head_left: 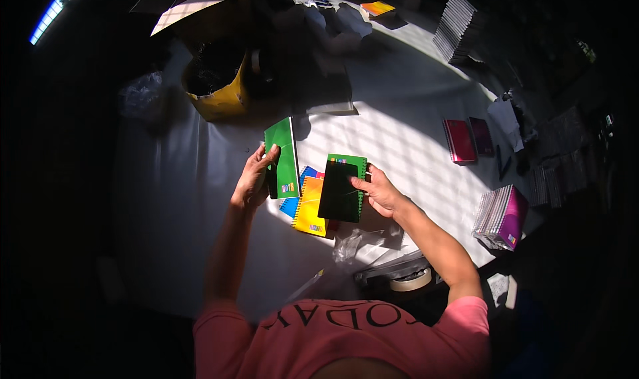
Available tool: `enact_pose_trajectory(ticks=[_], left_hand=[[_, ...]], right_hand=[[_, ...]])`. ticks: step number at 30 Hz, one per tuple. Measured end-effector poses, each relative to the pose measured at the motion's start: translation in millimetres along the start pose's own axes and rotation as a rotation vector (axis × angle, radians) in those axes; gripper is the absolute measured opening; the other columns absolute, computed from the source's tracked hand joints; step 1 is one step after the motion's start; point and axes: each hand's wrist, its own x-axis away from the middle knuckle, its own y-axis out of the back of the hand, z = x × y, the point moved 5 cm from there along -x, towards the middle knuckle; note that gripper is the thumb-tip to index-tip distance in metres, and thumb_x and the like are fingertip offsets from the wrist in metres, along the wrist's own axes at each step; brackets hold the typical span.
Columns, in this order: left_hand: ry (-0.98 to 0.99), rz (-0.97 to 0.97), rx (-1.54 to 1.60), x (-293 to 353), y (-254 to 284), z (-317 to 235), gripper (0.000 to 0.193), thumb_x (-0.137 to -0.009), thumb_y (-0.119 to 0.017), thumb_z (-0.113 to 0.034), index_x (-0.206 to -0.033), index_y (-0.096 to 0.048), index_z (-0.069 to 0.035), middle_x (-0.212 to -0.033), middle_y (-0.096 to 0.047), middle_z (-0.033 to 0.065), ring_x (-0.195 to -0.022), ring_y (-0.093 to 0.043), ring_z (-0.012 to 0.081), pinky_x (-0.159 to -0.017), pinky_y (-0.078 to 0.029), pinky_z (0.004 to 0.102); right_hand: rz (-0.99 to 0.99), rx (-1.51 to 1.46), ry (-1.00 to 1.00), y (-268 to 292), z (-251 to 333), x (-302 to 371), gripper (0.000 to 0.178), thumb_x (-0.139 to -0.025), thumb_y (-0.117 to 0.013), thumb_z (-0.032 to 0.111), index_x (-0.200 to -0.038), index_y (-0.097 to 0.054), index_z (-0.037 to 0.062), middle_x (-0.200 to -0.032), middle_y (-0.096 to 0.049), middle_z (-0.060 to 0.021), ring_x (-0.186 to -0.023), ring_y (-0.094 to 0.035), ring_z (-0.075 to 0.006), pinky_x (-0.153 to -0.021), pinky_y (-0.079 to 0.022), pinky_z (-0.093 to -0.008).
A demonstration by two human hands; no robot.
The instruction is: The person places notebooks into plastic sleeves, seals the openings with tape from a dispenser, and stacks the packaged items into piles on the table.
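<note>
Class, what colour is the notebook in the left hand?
The notebook in the left hand is green; the head view shows it.

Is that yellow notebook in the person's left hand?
No, the left hand holds a green notebook, and the yellow notebook lies outside its grip.

Bench (176, 226), pale, partly sunlit | centre: yellow notebook (310, 206) overlaps blue notebook (289, 207) | right: red notebook (460, 141) lies beside dark notebook (480, 137) | near right: purple-covered stack (501, 218) | far left: yellow container (223, 101)

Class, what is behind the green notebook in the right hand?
A yellow notebook shows at its left, running partly behind this green notebook; whatever else its cover blocks cannot be seen.
</note>
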Motion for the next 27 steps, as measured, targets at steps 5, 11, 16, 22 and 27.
enact_pose_trajectory(ticks=[5, 11, 16, 22, 27], left_hand=[[-0.122, -0.197, -0.587, 19.4, 11.2, 70.9, 0.065, -0.078, -0.074, -0.033, -0.123, -0.043, 0.001, -0.113, -0.052, 0.0137, -0.100, -0.054, 0.0219, -0.088, -0.044, 0.0335], [-0.490, -0.403, -1.577, 34.4, -10.9, 103.5, 0.086, -0.068, -0.076, -0.033, -0.139, -0.030, -0.019, -0.139, -0.023, 0.0160, -0.129, -0.019, 0.0363, -0.099, -0.016, 0.0552], [-0.661, 0.075, -1.681, 1.5, -96.6, 90.1, 0.083, -0.067, -0.077, -0.021, -0.137, -0.034, -0.018, -0.137, -0.028, 0.0180, -0.128, -0.028, 0.0374, -0.100, -0.027, 0.0509], [0.242, 0.450, -0.907, -107.6, -146.9, 176.3, 0.092, -0.075, -0.075, -0.036, -0.141, -0.022, 0.000, -0.136, -0.036, 0.0216, -0.126, -0.039, 0.0318, -0.101, -0.038, 0.0409], [0.363, 0.210, -0.344, -144.7, -182.6, 223.8, 0.085, -0.081, -0.069, -0.036, -0.136, -0.024, 0.011, -0.129, -0.045, 0.0238, -0.121, -0.045, 0.0281, -0.099, -0.038, 0.0372]], right_hand=[[-0.065, 0.886, -0.031, 13.9, -55.5, -28.6, 0.046, -0.082, -0.065, 0.026, -0.119, -0.049, 0.0034, -0.110, -0.056, -0.0152, -0.107, -0.052, -0.0270, -0.088, -0.043, -0.0357], [-0.374, 1.591, 0.009, 89.6, 50.0, 13.6, 0.053, -0.081, -0.063, 0.034, -0.127, -0.049, 0.0111, -0.114, -0.053, -0.0167, -0.112, -0.049, -0.0313, -0.095, -0.040, -0.0410], [-1.120, 1.422, 0.217, 322.1, 113.5, 46.2, 0.057, -0.081, -0.066, 0.031, -0.126, -0.045, 0.0040, -0.117, -0.054, -0.0199, -0.110, -0.050, -0.0370, -0.094, -0.040, -0.0427], [-1.281, 1.456, 0.182, 333.3, 123.0, 7.6, 0.072, -0.061, -0.081, 0.040, -0.112, -0.054, -0.0022, -0.112, -0.057, -0.0224, -0.105, -0.055, -0.0344, -0.092, -0.043, -0.0397], [-0.740, 1.101, 0.086, 265.4, 98.6, -6.4, 0.072, -0.051, -0.088, 0.024, -0.111, -0.057, -0.0029, -0.107, -0.063, -0.0194, -0.096, -0.061, -0.0270, -0.087, -0.046, -0.0339]])
